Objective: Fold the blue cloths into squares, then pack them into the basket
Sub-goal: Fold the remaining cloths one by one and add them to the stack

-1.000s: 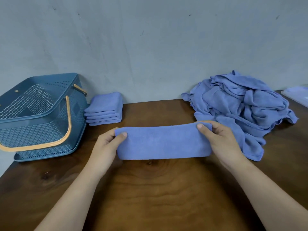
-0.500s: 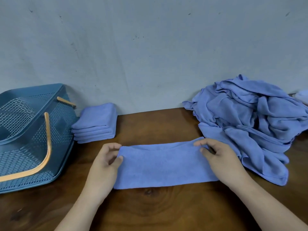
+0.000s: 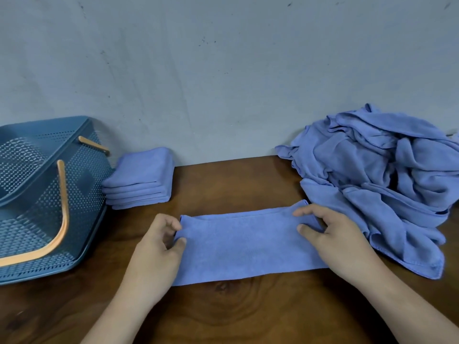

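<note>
Far left of the half-folded cloth strip (image 3: 243, 244): basket (image 3: 82, 194), tipped w/ its opening this way. Betw. basket & strip, stack of folded squares (image 3: 141, 180), prob. staged for packing. Left hand (image 3: 159, 249) pinches strip's left end, strip flat on table (image 3: 248, 314), right hand (image 3: 332, 242) pinches its right end, likely to bring the ends together. Right of strip: unfolded pile (image 3: 385, 182).

Left hand (image 3: 159, 247), right hand (image 3: 335, 237) pinch cloth (image 3: 243, 247) (fingers curled).
</note>
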Demonstrator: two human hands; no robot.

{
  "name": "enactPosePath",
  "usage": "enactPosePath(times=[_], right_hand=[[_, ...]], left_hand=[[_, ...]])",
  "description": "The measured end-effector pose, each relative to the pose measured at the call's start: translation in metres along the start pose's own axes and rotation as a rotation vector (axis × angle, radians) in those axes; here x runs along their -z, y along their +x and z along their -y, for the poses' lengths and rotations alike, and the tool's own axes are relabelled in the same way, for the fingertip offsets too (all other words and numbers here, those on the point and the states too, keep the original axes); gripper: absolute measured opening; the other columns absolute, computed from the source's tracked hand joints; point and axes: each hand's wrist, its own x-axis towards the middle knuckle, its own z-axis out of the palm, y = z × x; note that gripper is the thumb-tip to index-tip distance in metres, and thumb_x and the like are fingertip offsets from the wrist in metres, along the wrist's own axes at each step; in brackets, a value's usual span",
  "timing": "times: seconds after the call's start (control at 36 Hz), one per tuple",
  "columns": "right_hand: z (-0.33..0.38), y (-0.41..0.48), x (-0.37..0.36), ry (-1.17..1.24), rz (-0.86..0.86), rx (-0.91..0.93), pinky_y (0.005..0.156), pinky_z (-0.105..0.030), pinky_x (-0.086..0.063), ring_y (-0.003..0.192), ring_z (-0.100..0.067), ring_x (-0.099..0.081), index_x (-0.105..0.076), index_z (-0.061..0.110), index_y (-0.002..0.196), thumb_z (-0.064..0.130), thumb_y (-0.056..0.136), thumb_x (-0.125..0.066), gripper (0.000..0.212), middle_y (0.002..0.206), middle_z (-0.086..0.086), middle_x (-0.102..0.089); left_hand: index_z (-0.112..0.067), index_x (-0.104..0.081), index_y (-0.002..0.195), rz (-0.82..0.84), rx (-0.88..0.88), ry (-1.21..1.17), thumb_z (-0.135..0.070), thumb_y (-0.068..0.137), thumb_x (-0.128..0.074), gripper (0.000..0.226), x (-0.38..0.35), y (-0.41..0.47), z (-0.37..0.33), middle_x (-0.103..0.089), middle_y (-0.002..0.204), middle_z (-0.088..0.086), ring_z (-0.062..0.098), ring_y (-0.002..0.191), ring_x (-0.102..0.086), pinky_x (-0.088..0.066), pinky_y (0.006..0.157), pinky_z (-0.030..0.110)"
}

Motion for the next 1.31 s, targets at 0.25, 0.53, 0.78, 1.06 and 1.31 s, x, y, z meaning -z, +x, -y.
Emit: enactPosePath(times=[0.25, 0.53, 0.78, 1.06, 1.31], right_hand=[[0.000, 0.001, -0.010, 0.041, -0.061, 0.020, 0.054, -0.014, -0.042, 0.050, -0.002, -0.049, -0.070, 0.041, 0.123, 0.016, 0.105, -0.058, 0.033, 0.067, 0.017, -0.057], [0.008, 0.001, -0.005, -0.254, 0.090, -0.018, 0.078, -0.009, -0.036, 0.122, 0.002, -0.047, -0.043, 0.047, 0.155, 0.040, 0.101, -0.061, 0.057, 0.151, 0.028, -0.044], [0.006, 0.003, -0.006, -0.458, 0.078, 0.047, 0.084, -0.025, -0.041, 0.120, -0.004, -0.057, -0.050, 0.049, 0.148, 0.051, 0.103, -0.057, 0.046, 0.151, 0.020, -0.047], [0.002, -0.004, -0.008, -0.778, -0.037, 0.163, 0.072, -0.033, -0.058, 0.116, -0.012, -0.063, -0.044, 0.049, 0.150, 0.070, 0.098, -0.039, 0.056, 0.152, 0.014, -0.040], [0.032, -0.022, -0.060, -0.700, 0.213, 0.364, 0.128, -0.040, -0.021, 0.159, -0.011, -0.015, -0.022, 0.047, 0.164, 0.073, 0.101, -0.021, 0.068, 0.174, 0.013, -0.016]], left_hand=[[-0.045, -0.076, 0.108, -0.067, 0.015, -0.035, -0.012, 0.109, -0.049, 0.042, -0.004, 0.000, 0.001, -0.056, 0.062, 0.000, 0.011, 0.053, -0.040, -0.036, 0.050, 0.019], [-0.041, -0.058, 0.147, -0.041, -0.061, 0.165, -0.024, 0.106, -0.058, 0.044, -0.004, -0.002, -0.009, -0.058, 0.122, -0.025, -0.014, 0.102, -0.054, -0.036, 0.081, -0.002], [-0.037, -0.041, 0.160, 0.010, -0.131, 0.422, -0.054, 0.097, -0.066, 0.070, -0.008, 0.001, -0.002, -0.042, 0.154, -0.024, 0.002, 0.132, -0.050, -0.042, 0.095, 0.021], [-0.039, -0.036, 0.160, 0.006, -0.158, 0.733, -0.076, 0.094, -0.046, 0.077, -0.006, -0.002, -0.006, -0.034, 0.158, -0.017, 0.011, 0.135, -0.049, -0.054, 0.090, 0.030], [-0.043, -0.031, 0.163, 0.234, -0.418, 0.766, -0.072, 0.098, -0.014, 0.073, -0.051, -0.021, -0.023, -0.016, 0.174, -0.021, 0.002, 0.160, -0.006, -0.006, 0.132, 0.041]])
